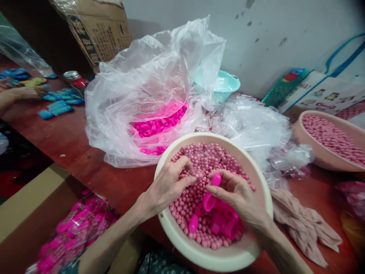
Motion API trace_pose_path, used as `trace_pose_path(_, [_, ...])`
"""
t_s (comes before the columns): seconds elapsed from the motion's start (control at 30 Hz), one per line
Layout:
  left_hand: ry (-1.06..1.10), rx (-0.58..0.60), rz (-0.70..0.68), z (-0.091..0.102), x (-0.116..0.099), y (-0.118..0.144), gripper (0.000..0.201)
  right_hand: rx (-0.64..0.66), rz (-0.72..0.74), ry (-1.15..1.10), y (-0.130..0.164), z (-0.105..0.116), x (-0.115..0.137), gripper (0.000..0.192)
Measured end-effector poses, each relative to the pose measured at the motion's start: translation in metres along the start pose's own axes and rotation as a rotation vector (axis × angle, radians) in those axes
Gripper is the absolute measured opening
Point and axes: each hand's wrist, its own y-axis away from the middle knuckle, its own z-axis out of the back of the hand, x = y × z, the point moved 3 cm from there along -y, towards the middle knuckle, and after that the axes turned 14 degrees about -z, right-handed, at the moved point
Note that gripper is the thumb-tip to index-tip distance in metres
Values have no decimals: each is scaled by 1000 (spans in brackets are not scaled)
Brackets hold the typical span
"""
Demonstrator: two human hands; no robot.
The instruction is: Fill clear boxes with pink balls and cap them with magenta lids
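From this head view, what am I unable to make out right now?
- Clear piece at the left hand: its shape is lost against the pink balls.
- Pink cap in the right hand: the fingers cover its lower part.
- Pink parts in the plastic bag: blurred by the film.
- Second basin: cut by the right edge.
- Co-worker's hand: cut by the left edge.

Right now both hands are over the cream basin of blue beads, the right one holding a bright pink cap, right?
Not quite: the head view shows the beads in the cream basin are pink. Both hands are over it, the right hand holding a bright pink cap, left hand beside it.
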Motion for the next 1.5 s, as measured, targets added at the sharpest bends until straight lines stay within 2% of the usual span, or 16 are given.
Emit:
trace_pose_path(0.1, [380, -61, 96, -5, -1, 5, 8, -95, -36, -241, 4, 12, 9, 27])
trace_pose_path(0.23, [636, -46, 139, -15, -6, 13, 9, -206, 75, -370, 7, 14, 21, 28])
trace_pose_path(0.37, [701, -42, 189, -23, -10, 21, 8, -356, 261, -153, 9, 0, 23, 20])
trace_pose_path(0.5, [797, -81, 189, -25, -12, 23, 4, -350, 311, 83, 10, -10, 21, 12])
trace_pose_path(0.57, [878, -87, 209, -25, -11, 22, 9, -338, 433, 262, 13, -11, 25, 6])
trace_pose_path(0.63, [935, -83, 247, -25, -9, 22, 19, -331, 598, 432, 16, -12, 29, 14])
trace_pose_path(0.7, [966, -94, 279, -26, -6, 21, 25, -329, 732, 533, 19, -13, 30, 24])
trace_pose_path(0.77, [981, -121, 288, -26, -4, 21, 23, -336, 807, 610, 21, -14, 29, 29])
trace_pose_path(0.9, [971, -166, 276, -26, -2, 22, 20, -342, 843, 714, 21, -14, 28, 30])
trace_pose_path(1.07, [902, -162, 245, -24, -5, 23, 47, -267, 922, 860, 19, -14, 31, 23])
trace_pose_path(1.13, [874, -136, 211, -23, -6, 22, 43, -314, 932, 959, 18, -15, 28, 18])
trace_pose_path(1.23, [872, -131, 189, -23, -6, 22, 36, -441, 849, 1096, 15, -23, 17, 41])
trace_pose_path(1.3, [871, -148, 190, -23, -5, 23, 34, -531, 809, 1145, 14, -30, 8, 49])
trace_pose_path(1.5, [863, -181, 177, -23, -2, 24, 30, -667, 943, 1216, 12, -46, -4, 50])
